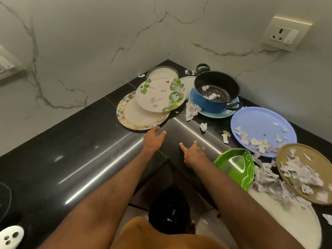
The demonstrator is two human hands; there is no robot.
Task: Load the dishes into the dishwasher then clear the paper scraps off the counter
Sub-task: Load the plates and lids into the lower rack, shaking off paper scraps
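Note:
Dishes crowd the corner of a black counter (75, 141). A leaf-patterned plate (158, 96) lies tilted on a multicoloured-rim plate (138, 117). A blue pot (215, 94) stands on a blue plate (219, 115). To the right are a lilac plate (260, 130), a green dish (237, 164), a woven tray (309, 173) and a white plate (294, 221). Paper scraps (269, 178) lie on the dishes and counter. My left hand (152, 139) hovers open just short of the multicoloured-rim plate. My right hand (194, 153) is open with fingers spread, left of the green dish. Neither hand holds anything.
Two more pale plates (162, 72) sit in the far corner by the marble wall. A wall socket (285, 34) is on the right wall. A dark bin (170, 211) stands on the floor below the counter corner. A white object (10, 236) sits at the bottom left.

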